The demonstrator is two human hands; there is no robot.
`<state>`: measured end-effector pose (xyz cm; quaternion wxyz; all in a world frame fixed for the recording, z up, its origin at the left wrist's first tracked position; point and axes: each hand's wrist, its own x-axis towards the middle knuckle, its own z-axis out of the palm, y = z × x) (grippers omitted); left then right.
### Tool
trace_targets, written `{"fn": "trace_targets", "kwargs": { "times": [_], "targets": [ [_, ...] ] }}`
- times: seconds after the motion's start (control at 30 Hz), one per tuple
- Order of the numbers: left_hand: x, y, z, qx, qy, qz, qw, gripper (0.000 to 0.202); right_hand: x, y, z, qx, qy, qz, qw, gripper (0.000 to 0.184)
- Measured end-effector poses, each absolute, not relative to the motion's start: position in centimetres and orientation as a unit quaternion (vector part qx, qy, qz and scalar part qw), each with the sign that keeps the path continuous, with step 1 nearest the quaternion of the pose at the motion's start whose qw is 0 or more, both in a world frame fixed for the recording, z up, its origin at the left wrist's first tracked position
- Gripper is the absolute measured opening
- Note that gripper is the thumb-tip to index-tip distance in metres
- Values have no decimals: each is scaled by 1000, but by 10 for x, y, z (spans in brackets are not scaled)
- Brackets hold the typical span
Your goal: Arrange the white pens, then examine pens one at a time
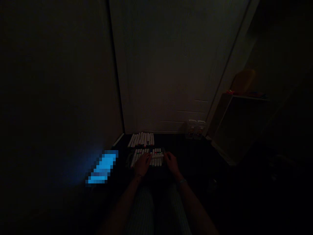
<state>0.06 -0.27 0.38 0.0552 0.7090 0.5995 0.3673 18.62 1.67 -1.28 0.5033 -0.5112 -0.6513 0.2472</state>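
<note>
Near marker row (156,161) on the table (171,143) — far marker row (145,139) behind — packages (191,131) farther right

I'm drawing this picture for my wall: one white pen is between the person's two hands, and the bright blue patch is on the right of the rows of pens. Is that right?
Not quite: the head view shows the bright blue patch on the left of the rows of pens. The white pen is between the left hand and right hand.
</note>
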Motion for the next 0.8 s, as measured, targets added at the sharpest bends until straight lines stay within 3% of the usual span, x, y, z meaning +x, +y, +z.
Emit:
{"fn": "trace_targets", "kwargs": {
  "times": [0.8],
  "targets": [
    [-3, 0, 0, 717, 576, 389, 37, 25, 187, 19, -19, -502, -655, 250, 505, 31]
  ]
}}
